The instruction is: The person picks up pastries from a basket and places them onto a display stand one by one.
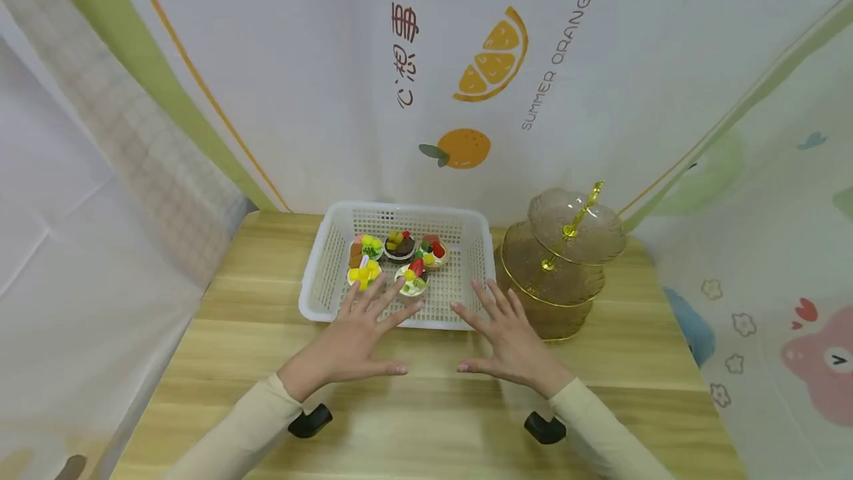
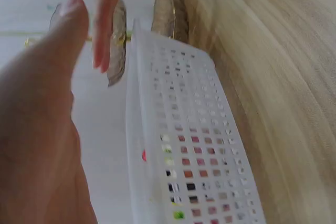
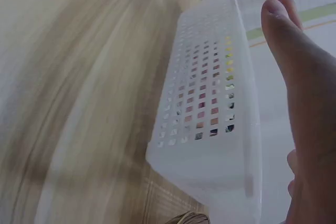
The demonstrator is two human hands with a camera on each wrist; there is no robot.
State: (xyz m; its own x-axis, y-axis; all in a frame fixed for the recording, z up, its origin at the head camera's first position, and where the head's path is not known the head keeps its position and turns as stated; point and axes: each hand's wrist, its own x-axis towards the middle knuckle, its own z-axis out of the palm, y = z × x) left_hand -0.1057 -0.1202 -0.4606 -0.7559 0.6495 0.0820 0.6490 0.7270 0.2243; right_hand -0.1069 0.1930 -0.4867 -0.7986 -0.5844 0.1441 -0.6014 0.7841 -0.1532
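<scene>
My left hand (image 1: pixel 353 339) hovers with spread fingers over the near left side of a white plastic basket (image 1: pixel 476 328). Across from it my right hand (image 1: pixel 509 339) is held the same way by the basket's near right corner. Neither hand holds anything. Inside the basket lie several small toy cakes, among them a dark chocolate one (image 1: pixel 400 249), one topped with yellow cubes (image 1: pixel 363 274) and one with a strawberry (image 1: pixel 412 281). In the left wrist view, the thumb (image 2: pixel 58 51) stands apart from the basket wall (image 2: pixel 184 103). The right wrist view also shows the thumb (image 3: pixel 289 40) beside the basket.
To the right of the basket stands a tiered tray (image 1: pixel 553 272) of brownish clear plates with gold rims and a gold handle. Both stand on a wooden table (image 1: pixel 426 406). White printed curtains (image 1: pixel 320 95) hang behind and at the sides.
</scene>
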